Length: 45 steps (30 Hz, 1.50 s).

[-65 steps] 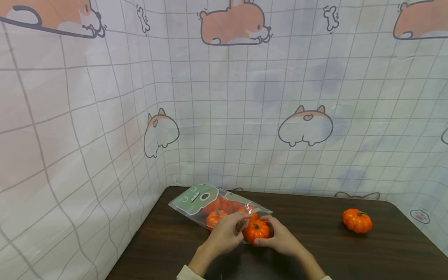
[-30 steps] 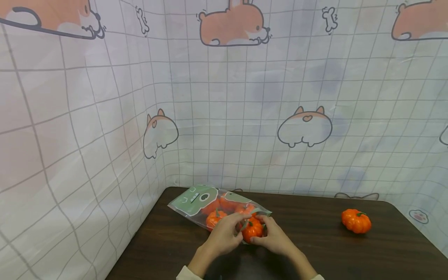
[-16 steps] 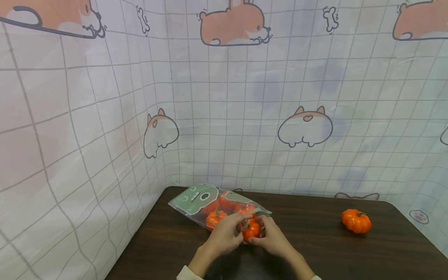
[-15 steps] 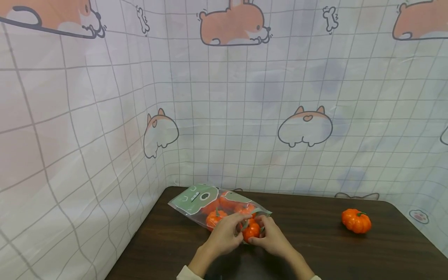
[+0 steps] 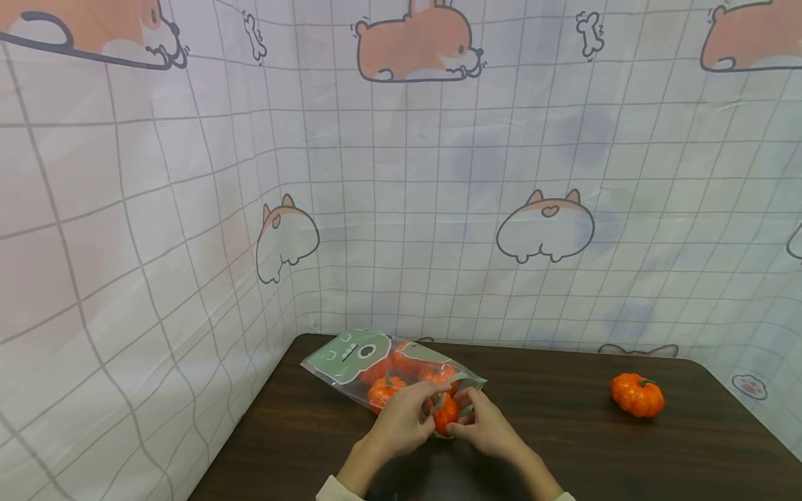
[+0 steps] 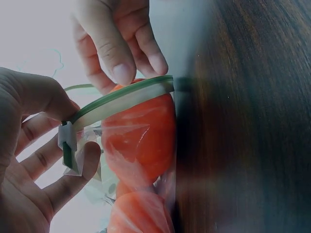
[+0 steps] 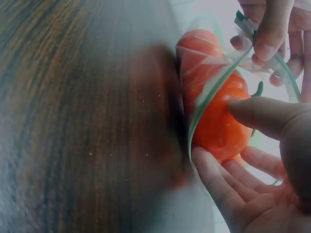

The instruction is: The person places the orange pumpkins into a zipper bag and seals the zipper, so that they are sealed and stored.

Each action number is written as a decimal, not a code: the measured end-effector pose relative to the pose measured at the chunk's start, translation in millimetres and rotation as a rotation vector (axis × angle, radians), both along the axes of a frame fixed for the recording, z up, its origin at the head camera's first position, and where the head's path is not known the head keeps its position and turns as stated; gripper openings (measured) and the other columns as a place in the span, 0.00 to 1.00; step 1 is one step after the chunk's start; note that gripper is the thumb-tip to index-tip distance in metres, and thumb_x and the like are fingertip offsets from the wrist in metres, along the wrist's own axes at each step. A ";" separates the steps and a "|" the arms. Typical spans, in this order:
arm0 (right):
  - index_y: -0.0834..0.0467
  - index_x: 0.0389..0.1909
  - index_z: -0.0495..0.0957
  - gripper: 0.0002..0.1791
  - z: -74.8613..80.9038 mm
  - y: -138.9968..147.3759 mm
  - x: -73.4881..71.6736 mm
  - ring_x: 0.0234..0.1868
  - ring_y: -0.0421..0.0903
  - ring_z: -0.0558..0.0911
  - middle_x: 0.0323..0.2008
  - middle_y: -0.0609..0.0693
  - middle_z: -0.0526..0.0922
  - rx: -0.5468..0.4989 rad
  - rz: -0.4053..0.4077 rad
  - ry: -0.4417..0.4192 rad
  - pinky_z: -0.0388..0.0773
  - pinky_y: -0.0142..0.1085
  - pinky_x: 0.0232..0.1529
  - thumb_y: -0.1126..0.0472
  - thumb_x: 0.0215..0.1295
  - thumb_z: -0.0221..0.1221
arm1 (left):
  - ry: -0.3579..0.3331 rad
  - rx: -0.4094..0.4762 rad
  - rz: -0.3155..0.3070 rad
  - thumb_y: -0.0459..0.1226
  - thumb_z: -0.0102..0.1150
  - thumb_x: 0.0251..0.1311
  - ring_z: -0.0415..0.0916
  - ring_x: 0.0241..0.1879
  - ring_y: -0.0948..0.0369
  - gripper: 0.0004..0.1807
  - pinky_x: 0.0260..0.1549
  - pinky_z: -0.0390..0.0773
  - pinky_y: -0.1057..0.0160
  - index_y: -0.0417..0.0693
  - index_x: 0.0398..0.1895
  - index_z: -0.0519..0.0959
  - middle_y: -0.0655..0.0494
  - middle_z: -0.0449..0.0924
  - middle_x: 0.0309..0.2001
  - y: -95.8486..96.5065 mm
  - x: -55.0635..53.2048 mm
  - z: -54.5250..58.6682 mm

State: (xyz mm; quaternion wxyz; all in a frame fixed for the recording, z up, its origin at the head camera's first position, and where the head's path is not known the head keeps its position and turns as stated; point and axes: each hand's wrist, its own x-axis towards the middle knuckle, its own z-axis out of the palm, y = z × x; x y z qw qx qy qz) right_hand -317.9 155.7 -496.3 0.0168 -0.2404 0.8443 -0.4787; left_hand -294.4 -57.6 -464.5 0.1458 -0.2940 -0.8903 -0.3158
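Note:
My left hand (image 5: 403, 422) pinches the mouth of a clear zip bag (image 5: 344, 369) near the white slider (image 6: 67, 136), and its green zip edge (image 6: 121, 92) stands apart as an opening. A small orange toy pumpkin (image 7: 221, 124) with a green stem sits in that mouth, mostly behind the clear film in the left wrist view. My right hand (image 5: 491, 426) holds it from behind, thumb on its upper side and fingers along its lower side. Several more pumpkins (image 5: 386, 391) lie inside the bag, which rests on the table with a green cartoon face.
Another orange pumpkin (image 5: 637, 395) lies alone toward the right of the dark wooden table (image 5: 564, 438). White gridded fabric (image 5: 426, 160) with cartoon dogs hangs along the left, back and right sides.
The right hand has pushed the pumpkin leftward, deeper into the bag's mouth. The left hand keeps its place on the bag, and the lone pumpkin has stayed put.

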 end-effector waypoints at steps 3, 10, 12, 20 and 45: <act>0.62 0.56 0.71 0.26 -0.3 -0.2 -0.1 0.42 0.47 0.83 0.54 0.61 0.77 0.000 0.008 0.003 0.81 0.34 0.36 0.59 0.61 0.71 | 0.002 0.000 0.000 0.26 0.64 0.54 0.72 0.30 0.68 0.30 0.31 0.72 0.74 0.50 0.63 0.80 0.61 0.83 0.45 0.2 -0.7 -0.5; 0.62 0.58 0.73 0.26 0.7 0.6 -3.0 0.39 0.47 0.80 0.49 0.57 0.80 0.037 0.038 0.009 0.78 0.33 0.36 0.57 0.64 0.69 | 0.010 -0.008 0.000 0.26 0.64 0.54 0.72 0.30 0.68 0.30 0.31 0.72 0.74 0.51 0.62 0.80 0.61 0.83 0.44 0.1 -1.4 -0.4; 0.62 0.58 0.74 0.25 1.7 2.0 -4.1 0.39 0.47 0.81 0.49 0.58 0.81 0.037 0.050 0.001 0.78 0.34 0.35 0.57 0.65 0.68 | 0.010 -0.010 0.000 0.26 0.64 0.54 0.72 0.31 0.68 0.30 0.31 0.73 0.74 0.51 0.62 0.80 0.62 0.83 0.43 -0.2 -1.5 -0.7; 0.62 0.59 0.75 0.23 6.7 11.4 -7.6 0.42 0.49 0.82 0.50 0.59 0.83 0.037 0.059 -0.015 0.78 0.35 0.37 0.56 0.67 0.66 | -0.006 -0.003 -0.013 0.26 0.63 0.54 0.72 0.31 0.68 0.30 0.31 0.72 0.74 0.51 0.62 0.80 0.60 0.84 0.47 -1.7 -1.2 -1.7; 0.64 0.60 0.73 0.23 23.1 58.3 -16.3 0.41 0.47 0.81 0.50 0.57 0.81 -0.016 -0.117 -0.026 0.79 0.34 0.38 0.56 0.69 0.63 | -0.015 -0.013 -0.028 0.25 0.62 0.50 0.74 0.32 0.68 0.30 0.31 0.73 0.74 0.52 0.59 0.83 0.63 0.82 0.39 -6.0 -5.0 -2.4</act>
